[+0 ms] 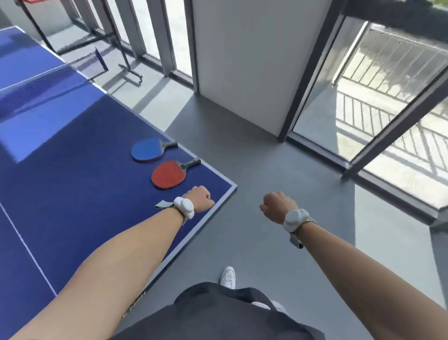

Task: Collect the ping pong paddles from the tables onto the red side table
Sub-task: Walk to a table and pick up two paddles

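Observation:
Two paddles lie flat near the right corner of a blue ping pong table (60, 194). The blue paddle (148, 150) is farther from me, the red paddle (168, 175) nearer, both with dark handles pointing right toward the table edge. My left hand (200, 199) hovers over the table corner just in front of the red paddle, fingers curled in with nothing held. My right hand (276, 205) hangs over the floor to the right of the table, also curled and empty. A red surface (29, 1) shows at the top left edge on a dark frame.
Grey floor (266, 170) stretches right of the table. A white pillar (242, 60) and tall glass panels with dark frames (388, 136) stand ahead. The table's net (89, 63) crosses at the upper left. My white shoe (228, 276) is below.

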### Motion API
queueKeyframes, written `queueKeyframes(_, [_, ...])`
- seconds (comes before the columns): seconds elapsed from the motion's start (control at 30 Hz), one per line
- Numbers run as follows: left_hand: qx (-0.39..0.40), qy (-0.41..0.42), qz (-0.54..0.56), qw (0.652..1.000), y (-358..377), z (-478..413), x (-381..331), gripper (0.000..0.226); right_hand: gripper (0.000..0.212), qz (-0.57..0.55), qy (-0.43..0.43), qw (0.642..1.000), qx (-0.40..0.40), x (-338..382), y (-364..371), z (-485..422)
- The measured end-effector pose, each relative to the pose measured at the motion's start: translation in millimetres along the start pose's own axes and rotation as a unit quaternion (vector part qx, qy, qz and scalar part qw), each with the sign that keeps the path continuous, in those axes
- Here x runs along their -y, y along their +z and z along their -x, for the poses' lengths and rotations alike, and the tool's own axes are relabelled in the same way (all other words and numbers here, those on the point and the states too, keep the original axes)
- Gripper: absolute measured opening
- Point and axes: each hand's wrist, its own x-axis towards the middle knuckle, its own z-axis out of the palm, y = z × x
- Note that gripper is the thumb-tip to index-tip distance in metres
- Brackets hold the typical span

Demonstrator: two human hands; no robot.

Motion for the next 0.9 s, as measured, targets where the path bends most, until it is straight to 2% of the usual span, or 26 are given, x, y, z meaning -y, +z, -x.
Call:
queueKeyframes(0.07, [-0.019, 0.008, 0.022, 1.0, -32, -39, -23, 0.035, 0.024, 0.012, -0.026, 0.999, -0.021, 1, -32, -45])
queueKeyframes(0.2, [-0.054, -0.001, 0.039, 0.998, -74, -102, -44, 0.041, 0.022, 0.03, -0.049, 0.998, -0.011, 11, -71, -131])
queueKeyframes(0.3, [-0.049, -0.049, 0.04, 0.997, -85, -136, -31, 0.033, 0.02, 0.049, -0.095, 0.994, -0.008, 27, -78, -185])
queueKeyframes(0.43, [-0.059, -0.138, 0.083, 0.985, -105, -190, -16, 0.031, 0.016, 0.035, -0.203, 0.978, -0.014, 64, -101, -277])
queueKeyframes(0.63, [-0.109, -0.253, 0.17, 0.946, -151, -235, -25, 0.029, 0.016, 0.083, -0.323, 0.942, 0.026, 114, -151, -384])
queueKeyframes(0.7, [-0.143, -0.293, 0.222, 0.919, -164, -243, -23, 0.03, 0.016, 0.126, -0.358, 0.924, 0.043, 137, -162, -417])
queueKeyframes(0.73, [-0.158, -0.289, 0.22, 0.918, -175, -246, -23, 0.031, 0.018, 0.128, -0.36, 0.924, 0.035, 146, -169, -426])
queueKeyframes(0.9, [-0.17, -0.378, 0.269, 0.87, -175, -230, -2, 0.033, 0.018, 0.174, -0.435, 0.88, 0.083, 212, -159, -447])
